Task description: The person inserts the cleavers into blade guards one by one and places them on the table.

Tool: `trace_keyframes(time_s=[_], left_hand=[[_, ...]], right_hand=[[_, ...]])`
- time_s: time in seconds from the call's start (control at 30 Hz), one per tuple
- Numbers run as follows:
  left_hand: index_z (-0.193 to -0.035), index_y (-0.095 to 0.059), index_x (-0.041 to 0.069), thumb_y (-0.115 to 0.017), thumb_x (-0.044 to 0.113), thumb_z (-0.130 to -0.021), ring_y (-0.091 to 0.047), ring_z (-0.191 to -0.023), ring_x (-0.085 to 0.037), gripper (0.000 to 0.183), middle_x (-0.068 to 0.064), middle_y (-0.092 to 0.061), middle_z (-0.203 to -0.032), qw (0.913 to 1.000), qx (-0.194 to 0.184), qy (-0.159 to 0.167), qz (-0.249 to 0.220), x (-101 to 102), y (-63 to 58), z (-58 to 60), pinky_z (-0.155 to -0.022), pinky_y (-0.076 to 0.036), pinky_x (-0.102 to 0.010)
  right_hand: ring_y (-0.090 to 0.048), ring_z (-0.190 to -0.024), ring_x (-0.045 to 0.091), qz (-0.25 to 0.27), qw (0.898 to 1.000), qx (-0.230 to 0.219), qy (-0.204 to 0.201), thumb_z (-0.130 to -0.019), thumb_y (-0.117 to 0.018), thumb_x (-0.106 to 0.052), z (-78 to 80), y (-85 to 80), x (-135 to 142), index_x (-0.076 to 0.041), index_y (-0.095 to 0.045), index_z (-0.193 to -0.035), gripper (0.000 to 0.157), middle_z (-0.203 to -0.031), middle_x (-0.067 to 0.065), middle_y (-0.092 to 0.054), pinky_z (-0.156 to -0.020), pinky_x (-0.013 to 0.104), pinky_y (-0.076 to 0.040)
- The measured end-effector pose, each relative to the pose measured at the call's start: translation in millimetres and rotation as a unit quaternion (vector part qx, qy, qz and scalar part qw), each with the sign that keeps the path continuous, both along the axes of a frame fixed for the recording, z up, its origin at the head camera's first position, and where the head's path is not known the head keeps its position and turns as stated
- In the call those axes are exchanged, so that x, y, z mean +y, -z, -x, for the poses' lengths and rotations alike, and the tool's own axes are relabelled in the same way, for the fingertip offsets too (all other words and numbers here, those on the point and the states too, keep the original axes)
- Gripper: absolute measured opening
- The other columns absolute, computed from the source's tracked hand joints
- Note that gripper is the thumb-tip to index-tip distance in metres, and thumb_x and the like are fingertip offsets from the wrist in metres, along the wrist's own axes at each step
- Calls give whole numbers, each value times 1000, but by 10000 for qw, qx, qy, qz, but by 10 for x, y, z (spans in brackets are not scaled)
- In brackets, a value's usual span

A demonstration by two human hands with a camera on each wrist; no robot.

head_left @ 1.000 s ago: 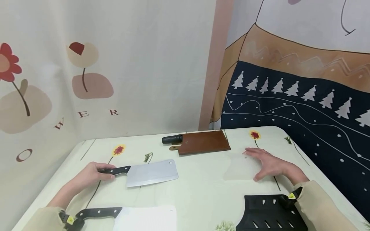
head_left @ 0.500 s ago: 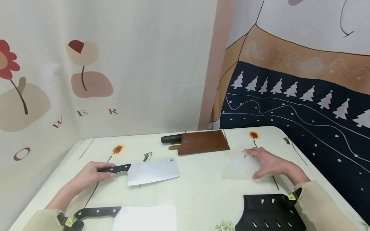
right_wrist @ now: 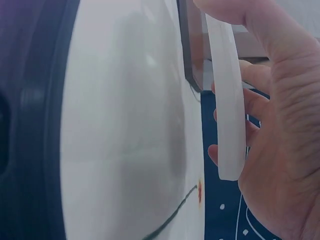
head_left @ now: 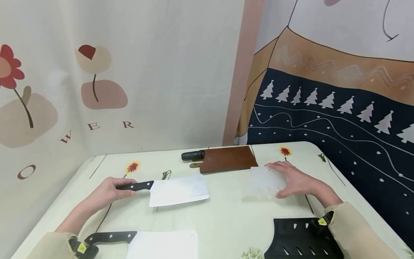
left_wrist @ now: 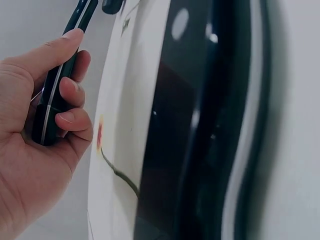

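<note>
My left hand [head_left: 105,196] grips the black riveted handle of a cleaver [head_left: 179,190], whose broad blade extends to the right over the table. In the left wrist view, the thumb and curled fingers wrap that black handle [left_wrist: 55,92]. On the right, my right hand [head_left: 295,181] holds a translucent white blade cover [head_left: 262,185] between thumb and fingers, its left edge facing the cleaver's tip with a gap between them. The right wrist view shows the cover [right_wrist: 228,100] edge-on as a pale strip, with fingertips behind it.
A second, larger cleaver [head_left: 161,244] lies at the front left. A black slotted blade cover [head_left: 304,239] lies at the front right, under the right wrist. At the back, a brown sheath [head_left: 229,160] with a black handle [head_left: 193,155] rests near the table [head_left: 223,216] edge.
The cleaver has moved right and slightly up, its blade now looking brighter. The translucent cover has shifted left with my right hand, narrowing the gap.
</note>
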State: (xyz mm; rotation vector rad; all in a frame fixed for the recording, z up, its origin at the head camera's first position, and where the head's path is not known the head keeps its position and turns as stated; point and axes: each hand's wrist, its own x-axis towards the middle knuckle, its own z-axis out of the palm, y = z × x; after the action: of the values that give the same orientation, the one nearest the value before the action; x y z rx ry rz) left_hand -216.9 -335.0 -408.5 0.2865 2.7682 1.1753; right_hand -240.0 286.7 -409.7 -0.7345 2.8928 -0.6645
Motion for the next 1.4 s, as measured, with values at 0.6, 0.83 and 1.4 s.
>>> trace_keyframes(time_s=[0.6,0.83,1.4], left_hand=[[-123,-70,-4,-82,14,-87,-53,-80,-23,43,-16,-66,-107,9997,-24,32,-261,210,-40,63,-60,-44,-29],[-123,-71,-3,-83,14,-86,-54,-83,-24,42,-15,-67,-108,9993,-91,37,-352,258,-10,65,-62,-46,-28],[-126,-70,-3,-83,16,-87,-47,-73,-20,45,-11,-65,-100,9989,-59,-116,-452,399,-21,83,-58,-38,-29]], right_hand=[[-44,-129,44,-126,9998,-56,-128,-63,-91,-39,-4,-37,-146,-5,-53,-146,97,-144,21,-52,-101,68,-39],[-46,-127,42,-139,9998,-39,-170,-64,-91,-41,-2,-23,-165,-6,-54,-146,97,-143,19,-53,-100,68,-40],[-45,-128,35,159,9982,-287,-509,-65,-91,-42,-82,-53,-358,-14,-53,-149,97,-144,12,-52,-99,63,-43]])
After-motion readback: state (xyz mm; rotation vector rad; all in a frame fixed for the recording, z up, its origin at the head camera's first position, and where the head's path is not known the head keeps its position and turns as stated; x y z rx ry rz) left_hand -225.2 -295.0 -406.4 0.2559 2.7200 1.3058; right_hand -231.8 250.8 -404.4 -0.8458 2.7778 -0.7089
